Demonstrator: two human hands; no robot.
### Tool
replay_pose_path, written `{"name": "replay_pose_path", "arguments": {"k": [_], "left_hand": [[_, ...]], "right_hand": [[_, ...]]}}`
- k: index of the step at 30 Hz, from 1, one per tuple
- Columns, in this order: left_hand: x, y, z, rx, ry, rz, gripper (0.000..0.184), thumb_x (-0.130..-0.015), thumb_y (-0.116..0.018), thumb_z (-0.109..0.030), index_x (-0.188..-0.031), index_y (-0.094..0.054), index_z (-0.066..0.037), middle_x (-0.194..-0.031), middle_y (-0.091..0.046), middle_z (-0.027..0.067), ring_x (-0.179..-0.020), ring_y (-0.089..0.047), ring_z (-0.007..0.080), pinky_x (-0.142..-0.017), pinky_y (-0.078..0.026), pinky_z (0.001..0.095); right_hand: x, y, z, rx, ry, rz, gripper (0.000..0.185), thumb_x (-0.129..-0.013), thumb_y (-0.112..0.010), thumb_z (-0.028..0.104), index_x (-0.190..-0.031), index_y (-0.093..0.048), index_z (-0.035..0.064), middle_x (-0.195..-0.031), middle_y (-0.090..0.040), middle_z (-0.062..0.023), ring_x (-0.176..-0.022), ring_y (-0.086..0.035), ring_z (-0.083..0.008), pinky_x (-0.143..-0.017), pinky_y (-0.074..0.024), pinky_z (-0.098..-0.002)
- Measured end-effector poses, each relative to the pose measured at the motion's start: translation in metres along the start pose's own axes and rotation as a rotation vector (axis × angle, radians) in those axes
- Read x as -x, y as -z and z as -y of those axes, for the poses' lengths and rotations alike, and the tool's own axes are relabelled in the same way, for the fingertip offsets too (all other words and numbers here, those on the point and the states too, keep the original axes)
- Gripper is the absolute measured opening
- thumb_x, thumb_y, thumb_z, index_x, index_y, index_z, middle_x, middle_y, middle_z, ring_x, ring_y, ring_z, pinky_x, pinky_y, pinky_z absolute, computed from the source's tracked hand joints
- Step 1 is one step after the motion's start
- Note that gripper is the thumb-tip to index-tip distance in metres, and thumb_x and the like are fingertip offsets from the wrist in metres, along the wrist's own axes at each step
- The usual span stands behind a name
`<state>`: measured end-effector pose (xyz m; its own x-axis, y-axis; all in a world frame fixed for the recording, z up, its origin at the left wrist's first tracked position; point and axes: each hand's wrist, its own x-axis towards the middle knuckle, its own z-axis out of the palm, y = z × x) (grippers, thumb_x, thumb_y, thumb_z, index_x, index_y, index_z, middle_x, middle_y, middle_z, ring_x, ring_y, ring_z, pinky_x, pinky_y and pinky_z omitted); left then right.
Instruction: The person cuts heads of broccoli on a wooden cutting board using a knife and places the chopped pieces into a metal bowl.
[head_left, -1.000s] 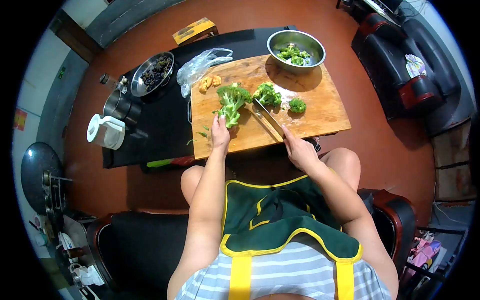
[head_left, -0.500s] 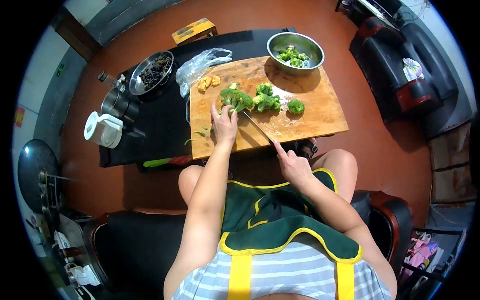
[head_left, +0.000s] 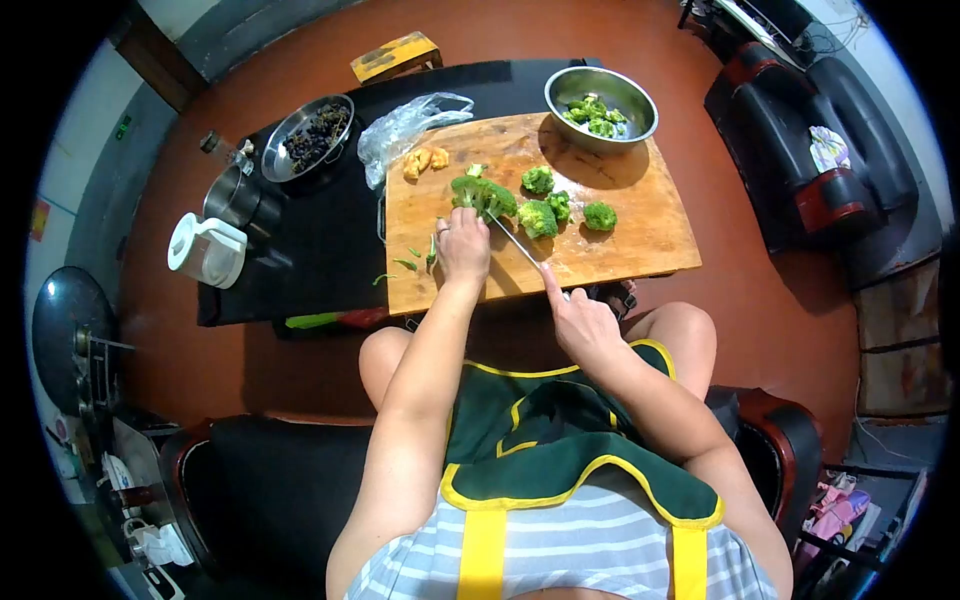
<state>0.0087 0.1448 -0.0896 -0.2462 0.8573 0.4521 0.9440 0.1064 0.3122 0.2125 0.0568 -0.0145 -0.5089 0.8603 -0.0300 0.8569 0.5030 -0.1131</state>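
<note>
My left hand point(head_left: 464, 245) grips the near side of a large broccoli head point(head_left: 484, 196) on the wooden cutting board point(head_left: 630, 245). Its fingers are bent and close together over the stalk. In my right hand point(head_left: 586, 326) is a knife point(head_left: 520, 243), the forefinger stretched along its back. The blade slants up to the left, its tip against the broccoli's right side. Several cut broccoli florets point(head_left: 538, 219) lie to the right of the blade. Small green chilies point(head_left: 405, 264) are left of my left hand, and yellowish pieces of ginger point(head_left: 425, 160) rest at the board's far left.
A steel bowl point(head_left: 640, 140) holding green pieces stands on the board's far right corner. On the black table point(head_left: 330, 215) are a plastic bag point(head_left: 400, 135), a pan of dark grapes point(head_left: 318, 140), a steel pot point(head_left: 232, 197) and a clear pitcher point(head_left: 212, 262). A wooden stool point(head_left: 395, 57) stands beyond.
My left fingers have drawn closer together on the broccoli's near side. The knife tip sits slightly higher against the head. The florets beside the blade have spread apart a little.
</note>
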Motion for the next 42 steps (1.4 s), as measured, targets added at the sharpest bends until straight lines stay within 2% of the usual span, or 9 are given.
{"name": "replay_pose_path", "arguments": {"k": [3, 6, 13, 14, 17, 27, 36, 42], "left_hand": [[0.0, -0.003, 0.0, -0.034, -0.022, 0.007, 0.017, -0.084, -0.054, -0.022, -0.094, -0.053, -0.008, -0.1, -0.056, 0.0086, -0.094, -0.053, 0.0323, -0.081, -0.043, 0.0443], [0.001, -0.004, 0.001, -0.042, -0.056, -0.008, 0.018, -0.084, -0.054, -0.023, -0.095, -0.053, -0.009, -0.1, -0.056, 0.0077, -0.094, -0.053, 0.0313, -0.08, -0.043, 0.044], [-0.001, -0.001, -0.003, -0.126, -0.093, -0.002, 0.019, -0.083, -0.057, -0.025, -0.096, -0.053, -0.011, -0.098, -0.055, 0.0059, -0.093, -0.054, 0.0277, -0.079, -0.044, 0.0415], [-0.003, -0.002, -0.002, -0.068, -0.073, 0.024, 0.019, -0.085, -0.056, -0.021, -0.1, -0.054, -0.009, -0.1, -0.057, 0.0094, -0.093, -0.053, 0.0323, -0.079, -0.043, 0.0441], [-0.005, -0.007, 0.001, -0.098, -0.091, -0.031, 0.018, -0.084, -0.057, -0.023, -0.096, -0.054, -0.01, -0.097, -0.056, 0.0073, -0.092, -0.054, 0.0287, -0.078, -0.044, 0.0418], [-0.008, -0.007, 0.011, -0.028, -0.12, 0.028, 0.019, -0.086, -0.055, -0.022, -0.099, -0.053, -0.009, -0.101, -0.056, 0.0096, -0.093, -0.052, 0.0323, -0.081, -0.042, 0.0436], [-0.008, -0.006, 0.017, 0.058, -0.143, 0.034, 0.018, -0.086, -0.057, -0.019, -0.099, -0.054, -0.008, -0.1, -0.057, 0.0107, -0.09, -0.052, 0.0337, -0.081, -0.042, 0.0422], [-0.007, -0.011, 0.029, 0.126, -0.128, -0.017, 0.018, -0.087, -0.055, -0.018, -0.101, -0.053, -0.007, -0.1, -0.057, 0.0126, -0.089, -0.053, 0.0349, -0.08, -0.042, 0.0436]], "right_hand": [[-0.007, 0.007, 0.004, -0.044, -0.04, 0.081, 0.067, -0.083, -0.048, 0.009, -0.144, -0.02, 0.0067, -0.078, -0.059, -0.0235, -0.062, -0.064, -0.0346, -0.053, -0.0532, -0.0433], [-0.008, 0.007, 0.01, -0.029, -0.062, 0.129, 0.069, -0.082, -0.048, 0.005, -0.145, -0.019, 0.0049, -0.078, -0.059, -0.0234, -0.063, -0.063, -0.0346, -0.053, -0.0522, -0.0424], [-0.013, -0.022, 0.005, -0.073, -0.103, 0.057, 0.07, -0.082, -0.047, 0.006, -0.145, -0.017, 0.0083, -0.08, -0.06, -0.0244, -0.064, -0.064, -0.0362, -0.055, -0.0525, -0.0444], [-0.015, -0.024, 0.005, -0.078, -0.1, 0.051, 0.068, -0.083, -0.047, 0.006, -0.145, -0.018, 0.008, -0.081, -0.06, -0.0246, -0.065, -0.064, -0.0362, -0.056, -0.053, -0.0446], [-0.019, -0.031, 0.002, -0.107, -0.086, 0.025, 0.071, -0.082, -0.048, 0.005, -0.145, -0.016, 0.0082, -0.081, -0.061, -0.0257, -0.066, -0.064, -0.0363, -0.056, -0.0527, -0.0444], [-0.018, -0.039, 0.004, -0.169, -0.074, 0.018, 0.074, -0.081, -0.049, 0.004, -0.146, -0.013, 0.0087, -0.08, -0.062, -0.0248, -0.069, -0.064, -0.0375, -0.061, -0.0527, -0.0456], [-0.031, -0.049, 0.004, -0.206, -0.065, 0.013, 0.073, -0.08, -0.047, 0.004, -0.145, -0.015, 0.0073, -0.078, -0.063, -0.0228, -0.069, -0.065, -0.0365, -0.061, -0.0523, -0.0458], [-0.022, -0.06, 0.001, -0.156, -0.065, -0.049, 0.072, -0.081, -0.048, 0.004, -0.146, -0.015, 0.0101, -0.081, -0.061, -0.0237, -0.064, -0.063, -0.0362, -0.055, -0.0506, -0.0456]]}}
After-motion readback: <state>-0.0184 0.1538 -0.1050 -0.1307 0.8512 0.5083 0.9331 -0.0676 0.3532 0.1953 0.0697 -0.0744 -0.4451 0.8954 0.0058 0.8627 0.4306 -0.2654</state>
